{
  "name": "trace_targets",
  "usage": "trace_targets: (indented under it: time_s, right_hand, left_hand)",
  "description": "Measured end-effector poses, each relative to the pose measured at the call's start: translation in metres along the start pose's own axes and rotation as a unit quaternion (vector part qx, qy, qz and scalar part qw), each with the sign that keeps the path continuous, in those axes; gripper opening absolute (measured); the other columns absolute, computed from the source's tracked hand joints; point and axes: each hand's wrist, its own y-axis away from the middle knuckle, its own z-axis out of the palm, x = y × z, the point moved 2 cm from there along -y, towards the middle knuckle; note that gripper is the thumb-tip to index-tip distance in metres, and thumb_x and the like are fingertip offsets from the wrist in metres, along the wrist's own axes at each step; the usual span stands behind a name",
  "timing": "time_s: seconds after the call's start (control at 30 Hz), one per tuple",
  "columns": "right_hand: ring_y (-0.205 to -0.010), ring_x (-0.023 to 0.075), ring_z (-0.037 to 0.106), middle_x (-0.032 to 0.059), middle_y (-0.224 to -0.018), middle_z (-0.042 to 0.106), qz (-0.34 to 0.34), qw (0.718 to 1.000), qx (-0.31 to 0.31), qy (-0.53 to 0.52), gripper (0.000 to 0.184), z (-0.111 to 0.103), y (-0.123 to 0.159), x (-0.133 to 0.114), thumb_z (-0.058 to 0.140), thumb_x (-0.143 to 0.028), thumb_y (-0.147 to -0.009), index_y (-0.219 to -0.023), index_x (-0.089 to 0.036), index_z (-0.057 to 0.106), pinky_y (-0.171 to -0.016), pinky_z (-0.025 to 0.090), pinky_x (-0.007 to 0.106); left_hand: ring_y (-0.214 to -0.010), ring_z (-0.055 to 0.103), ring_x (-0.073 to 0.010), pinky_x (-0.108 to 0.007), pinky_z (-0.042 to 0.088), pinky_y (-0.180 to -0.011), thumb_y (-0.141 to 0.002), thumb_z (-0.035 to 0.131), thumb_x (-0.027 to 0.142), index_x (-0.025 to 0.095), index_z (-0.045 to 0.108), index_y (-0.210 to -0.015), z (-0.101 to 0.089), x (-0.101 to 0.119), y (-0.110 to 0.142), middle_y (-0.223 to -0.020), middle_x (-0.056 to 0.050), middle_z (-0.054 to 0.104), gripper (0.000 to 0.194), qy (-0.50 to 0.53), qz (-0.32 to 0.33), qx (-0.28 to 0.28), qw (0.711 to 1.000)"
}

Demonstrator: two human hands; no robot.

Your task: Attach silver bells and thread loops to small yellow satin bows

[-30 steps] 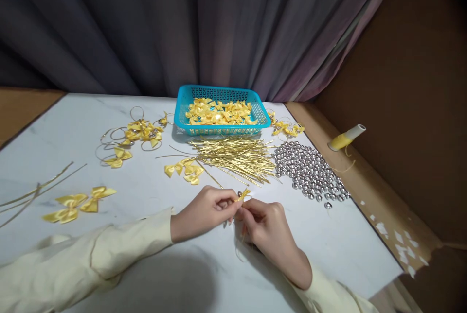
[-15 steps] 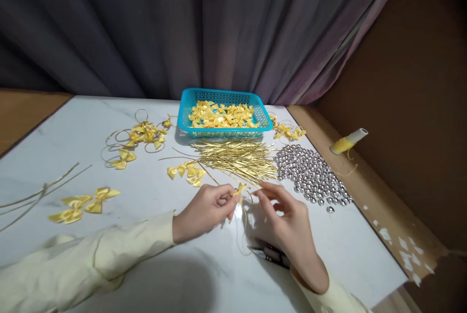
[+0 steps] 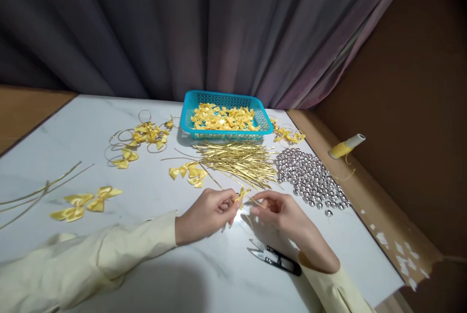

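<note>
My left hand (image 3: 211,211) pinches a small yellow ribbon bow (image 3: 242,196) between thumb and fingers, above the white tabletop. Just to its right, my right hand (image 3: 279,213) is closed on a thin gold cord (image 3: 257,202) that runs from the bow. Part of the cord hangs below the bow. On the table under my right wrist lies a pair of black-handled thread snips (image 3: 274,257), blades pointing left. Directly beyond my hands is a pile of gold cord pieces (image 3: 237,162). A few loose yellow bows (image 3: 189,173) sit beside that pile.
A blue basket (image 3: 270,126) of yellow bows stands at the back. Silver bells or beads (image 3: 310,177) are heaped at right. Bows with cord loops (image 3: 146,135) lie at left, near loose bows (image 3: 75,207). A yellow thread spool (image 3: 346,146) rests by the right edge.
My right hand has closed on the cord beside the bow and lowered slightly, where its fingers were more spread. The snips now show more fully. My left hand keeps its pinch.
</note>
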Motion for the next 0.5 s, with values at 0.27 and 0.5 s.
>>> trace_targets:
  time_s: [0.27,0.5]
  right_hand:
    - [-0.047,0.0064,0.023,-0.0057,-0.049,0.03,-0.02,0.994,0.002,0.106,0.035,0.001,0.013,-0.014,0.059,-0.044,-0.073,-0.06,-0.012,0.057,-0.043,0.016,0.022]
    - [-0.042,0.005,0.018,-0.0088,-0.044,0.025,-0.01,0.999,-0.035,-0.009,0.034,0.009,0.001,-0.023,0.059,-0.045,-0.073,-0.069,-0.011,0.061,-0.041,0.012,0.022]
  left_hand:
    - [-0.033,0.038,-0.004,-0.013,0.031,-0.038,-0.081,0.044,0.019,0.016,0.047,-0.059,0.0,0.0,0.002,-0.04,0.007,0.047,0.023,-0.053,0.05,0.012,0.997]
    - [-0.038,0.041,-0.0055,-0.015,0.032,-0.043,-0.082,0.041,0.014,0.016,0.047,-0.063,0.004,-0.001,0.005,-0.044,0.006,0.046,0.02,-0.085,0.104,-0.021,0.991]
